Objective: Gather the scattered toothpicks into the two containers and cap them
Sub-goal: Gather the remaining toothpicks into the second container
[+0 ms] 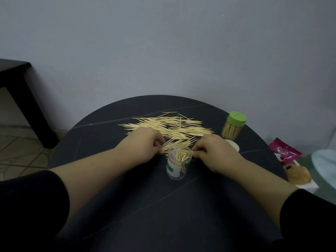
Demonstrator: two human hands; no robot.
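Note:
An uncapped clear container [176, 167] with several toothpicks inside stands in the middle of the round dark table [163, 206]. Behind it lies a wide scatter of toothpicks [167, 127]. My left hand [143, 144] and my right hand [211, 150] sit on either side of a small bundle of toothpicks [177, 142] just behind the container, fingers curled and pinching at its ends. A second container with a green cap [234, 127], full of toothpicks, stands at the right rear. A white cap [233, 144] lies beside my right hand.
A pink packet [285, 151], a small brown toy on a white box [298, 174] and a pale blue object [325, 160] lie past the table's right edge. A black table leg [27, 99] stands at the left. A grey wall is close behind.

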